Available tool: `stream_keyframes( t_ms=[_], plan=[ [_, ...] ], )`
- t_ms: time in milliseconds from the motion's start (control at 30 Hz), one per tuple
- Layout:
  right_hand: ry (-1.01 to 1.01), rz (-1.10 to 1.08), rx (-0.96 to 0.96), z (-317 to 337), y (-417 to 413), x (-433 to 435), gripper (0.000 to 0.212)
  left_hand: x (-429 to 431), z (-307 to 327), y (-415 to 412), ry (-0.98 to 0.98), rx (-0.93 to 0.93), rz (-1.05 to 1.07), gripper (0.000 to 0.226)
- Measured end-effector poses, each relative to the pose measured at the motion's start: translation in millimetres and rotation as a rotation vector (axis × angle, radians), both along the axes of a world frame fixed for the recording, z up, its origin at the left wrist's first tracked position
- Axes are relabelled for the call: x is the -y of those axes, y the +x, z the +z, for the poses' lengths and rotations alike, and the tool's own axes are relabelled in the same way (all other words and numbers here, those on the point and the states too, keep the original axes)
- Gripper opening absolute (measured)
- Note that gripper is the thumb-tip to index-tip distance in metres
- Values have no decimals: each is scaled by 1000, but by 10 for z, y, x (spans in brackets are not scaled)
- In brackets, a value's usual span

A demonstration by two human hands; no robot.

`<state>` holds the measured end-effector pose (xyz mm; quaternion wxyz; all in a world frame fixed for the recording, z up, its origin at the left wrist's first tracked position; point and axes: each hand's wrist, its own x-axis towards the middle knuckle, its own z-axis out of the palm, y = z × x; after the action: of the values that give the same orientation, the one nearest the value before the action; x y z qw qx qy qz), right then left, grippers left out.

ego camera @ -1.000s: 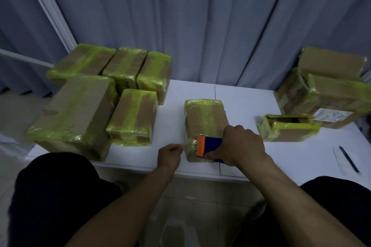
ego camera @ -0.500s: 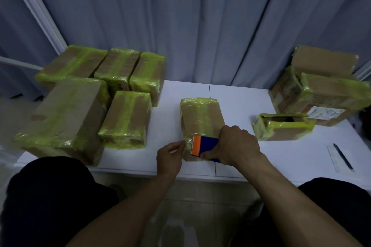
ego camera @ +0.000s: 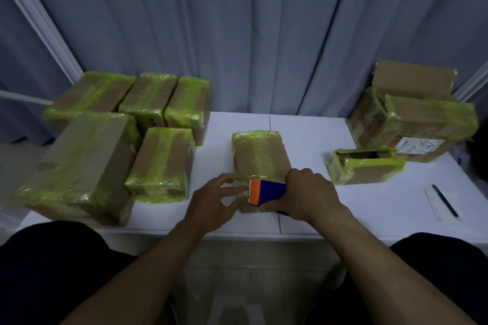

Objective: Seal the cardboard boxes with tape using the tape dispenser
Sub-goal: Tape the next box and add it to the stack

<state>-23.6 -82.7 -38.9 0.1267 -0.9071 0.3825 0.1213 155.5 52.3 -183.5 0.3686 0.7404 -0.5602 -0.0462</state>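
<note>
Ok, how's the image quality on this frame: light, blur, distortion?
Head view: dim overall; the big box at left is smeared near the edge; wide-angle bending at the borders; the tape dispenser in the right hand is sharp.

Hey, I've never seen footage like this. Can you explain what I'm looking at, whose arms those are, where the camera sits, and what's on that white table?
There is no machine here. These are a person's two bare arms, filmed by one wide camera worn on the head and looking forward and down. That is why the arms come in from the bottom edge.

The right hand holds a blue and orange tape dispenser against the near end of a cardboard box in the middle of the white table. The left hand, fingers spread, touches that box right beside the dispenser's orange edge.

On the left sit five taped boxes, wrapped in yellow-green tape. On the right are a small open box, a pile of bigger boxes and a pen. A grey curtain hangs behind.
</note>
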Motion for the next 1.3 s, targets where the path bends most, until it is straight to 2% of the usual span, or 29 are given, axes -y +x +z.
stream_keyframes(
  t_ms=[67,200,267,367,500,667,800,933,1200,1300],
  plan=[
    [77,9,23,-25,-47,56,81,56,-9,55,-14,94,4,28],
    [226,61,45,-103,-167,201,79,127,-21,100,-12,134,31,31],
    [242,58,112,-129,-239,237,70,116,-23,111,-14,209,2,29],
    [215,39,236,-152,-365,265,59,118,-45,166,-12,257,-29,39],
    [204,49,370,-213,-475,263,54,155,-70,193,31,222,-58,41],
    [245,89,479,-252,-561,269,54,182,-40,137,26,279,-66,39],
    [120,212,465,-173,-669,315,75,196,-51,125,36,290,-5,37],
    [-27,332,433,-55,-727,384,65,202,-12,152,43,299,-29,37],
    [40,369,390,-20,-712,430,62,87,-25,163,48,295,-104,36],
    [-9,427,297,-36,-683,390,64,41,-11,114,27,296,-116,34]
  ],
)
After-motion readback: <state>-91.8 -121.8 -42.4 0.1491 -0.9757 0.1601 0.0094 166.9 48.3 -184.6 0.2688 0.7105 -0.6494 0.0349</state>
